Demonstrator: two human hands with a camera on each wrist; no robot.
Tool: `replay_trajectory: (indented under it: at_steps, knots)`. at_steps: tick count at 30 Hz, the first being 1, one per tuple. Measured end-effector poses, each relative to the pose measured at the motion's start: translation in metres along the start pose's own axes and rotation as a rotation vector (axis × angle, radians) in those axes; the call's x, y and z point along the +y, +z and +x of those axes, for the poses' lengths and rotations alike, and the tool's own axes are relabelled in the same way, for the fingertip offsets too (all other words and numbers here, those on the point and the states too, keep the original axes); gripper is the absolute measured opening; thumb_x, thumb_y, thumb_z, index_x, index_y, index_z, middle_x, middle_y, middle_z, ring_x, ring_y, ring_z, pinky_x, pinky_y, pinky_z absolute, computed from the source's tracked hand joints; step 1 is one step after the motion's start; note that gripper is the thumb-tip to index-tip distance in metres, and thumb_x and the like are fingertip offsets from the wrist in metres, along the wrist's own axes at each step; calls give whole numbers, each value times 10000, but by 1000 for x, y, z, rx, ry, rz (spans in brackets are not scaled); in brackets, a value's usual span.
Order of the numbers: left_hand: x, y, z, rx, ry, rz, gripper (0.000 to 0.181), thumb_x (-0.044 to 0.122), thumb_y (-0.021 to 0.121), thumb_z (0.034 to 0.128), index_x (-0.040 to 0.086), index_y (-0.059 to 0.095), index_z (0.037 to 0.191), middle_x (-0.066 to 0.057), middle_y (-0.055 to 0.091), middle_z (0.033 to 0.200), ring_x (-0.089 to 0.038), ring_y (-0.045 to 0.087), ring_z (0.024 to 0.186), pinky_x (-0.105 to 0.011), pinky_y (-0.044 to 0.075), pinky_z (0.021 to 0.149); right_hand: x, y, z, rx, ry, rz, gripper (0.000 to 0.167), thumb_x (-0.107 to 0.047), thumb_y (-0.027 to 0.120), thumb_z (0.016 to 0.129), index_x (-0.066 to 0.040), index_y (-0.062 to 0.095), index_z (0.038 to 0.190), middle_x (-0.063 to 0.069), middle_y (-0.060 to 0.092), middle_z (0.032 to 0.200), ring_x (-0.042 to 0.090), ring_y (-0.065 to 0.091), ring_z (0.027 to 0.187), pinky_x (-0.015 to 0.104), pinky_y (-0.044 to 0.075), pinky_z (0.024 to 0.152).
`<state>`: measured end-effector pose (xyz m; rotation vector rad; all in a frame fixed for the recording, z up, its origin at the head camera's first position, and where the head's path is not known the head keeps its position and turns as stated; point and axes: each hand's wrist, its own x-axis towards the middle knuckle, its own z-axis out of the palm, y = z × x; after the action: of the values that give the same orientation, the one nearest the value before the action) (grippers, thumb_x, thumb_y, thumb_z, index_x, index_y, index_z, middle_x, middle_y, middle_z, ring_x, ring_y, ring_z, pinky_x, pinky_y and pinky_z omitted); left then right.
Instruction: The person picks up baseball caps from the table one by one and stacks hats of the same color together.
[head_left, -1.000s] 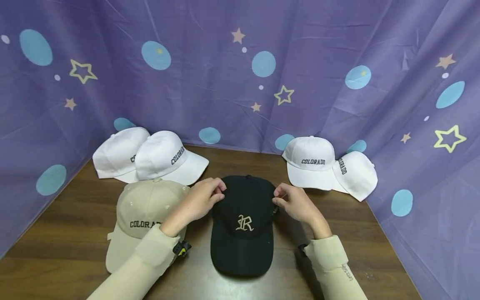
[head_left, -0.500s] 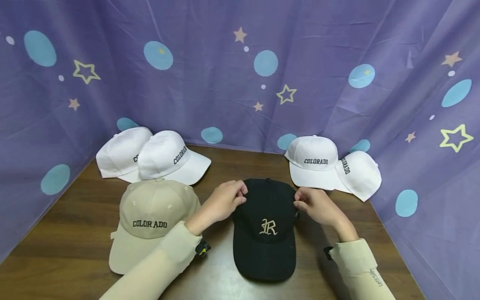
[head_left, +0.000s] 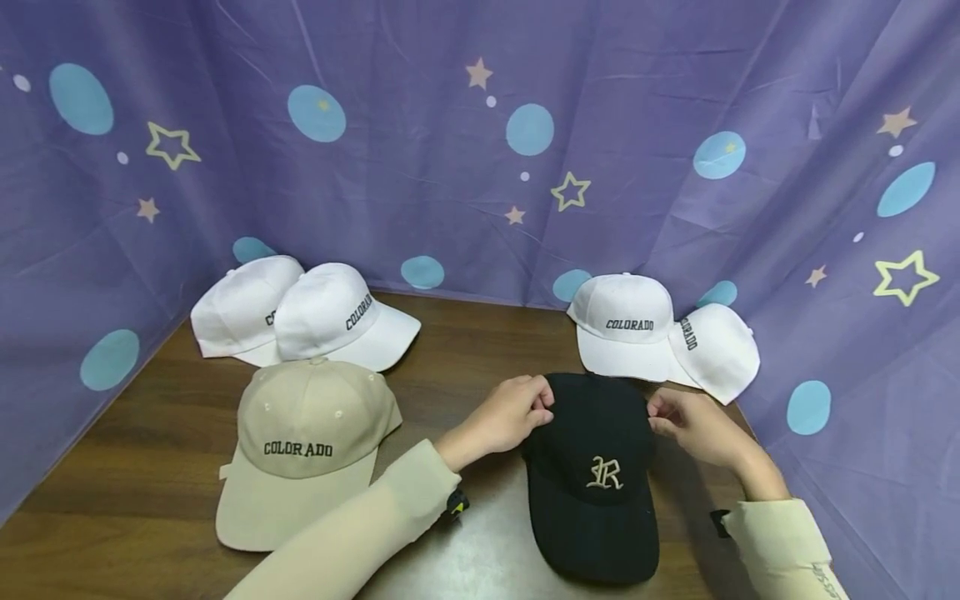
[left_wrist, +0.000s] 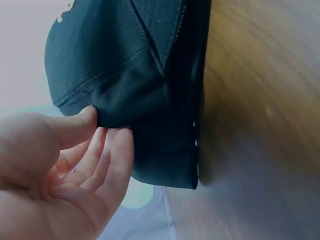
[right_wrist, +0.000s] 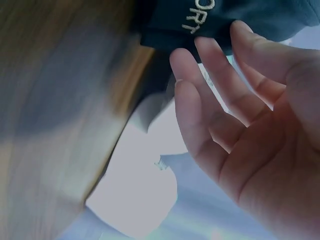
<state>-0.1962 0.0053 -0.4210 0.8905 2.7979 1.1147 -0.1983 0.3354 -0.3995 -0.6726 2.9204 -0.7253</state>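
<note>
Your left hand (head_left: 510, 414) and right hand (head_left: 701, 425) hold a black cloth baseball cap (head_left: 596, 429) between them, one at each side of its crown. The cap sits at the right front of the brown wood-grain table (head_left: 465, 342), its curved brim turned toward you and a pale, ornate "R" stitched on the front. From these views you cannot tell whether its lower edge touches the tabletop.

The left wrist view shows your left thumb on the outside of the cloth and the fingertips behind a fold, in a narrow pinch. On the other side, your right thumb and nearest fingers pinch the cap's edge beside raised pale lettering, while the remaining fingers are loosely bent.

To the left of the black cap, well apart from it, stands a beige cloth cap (head_left: 315, 417) marked "COLORADO", brim toward you and partly behind your cream left sleeve (head_left: 352, 533). Beyond the beige cap are two white cloth caps (head_left: 322, 312), the nearer overlapping the other and covering part of its lettering. Another white pair (head_left: 626, 304) lies beyond your right hand, also overlapping and lettered in black. A purple curtain (head_left: 420, 167) printed with stars and blue ovals surrounds the table's back and sides.
</note>
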Motion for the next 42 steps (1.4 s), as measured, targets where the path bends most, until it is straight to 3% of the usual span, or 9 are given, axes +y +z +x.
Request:
replay_trajectory:
  at_steps: [9,16,24,30,36,42]
  knots:
    - [23,30,22,-7,8,-29,121,138,758,1001,103,645,1024,28,613,908,-64,578,806,-204,478,758,29,-21,-26,-39,47,-26,153,-87,755,978,-191,654,929,-58,671,835,43,589,755,273,486,669]
    - [38,48,36,-34,18,-29,114,177,743,1017,118,649,1046,45,612,922,-41,571,812,-176,469,758,46,-33,-42,-22,66,-91,154,-96,765,974,-201,663,926,-91,672,835,15,599,755,282,498,679]
    - [49,68,51,4,10,-43,121,185,752,1011,125,651,1037,46,626,920,-46,583,836,-161,457,768,62,-41,-50,2,80,-120,191,-27,751,943,-171,635,897,-78,641,797,2,540,701,267,449,645]
    - [54,79,58,15,9,-109,100,137,737,1016,112,646,1049,35,623,924,-16,587,794,-117,458,734,71,-45,-56,0,88,-104,197,0,732,950,-151,618,895,-60,612,792,10,510,687,266,428,622]
    - [57,85,60,-10,-7,-236,97,32,702,1017,67,636,1079,-17,615,951,-6,607,701,-95,510,651,74,-49,-58,-9,136,-115,166,-9,712,971,-139,627,913,-43,613,816,48,525,708,279,432,628]
    - [60,89,62,-40,-26,-310,120,-16,679,1015,57,643,1102,-57,641,984,3,606,684,-104,522,656,75,-52,-59,-2,151,-131,169,-29,718,969,-148,620,901,-39,629,816,41,528,706,283,434,644]
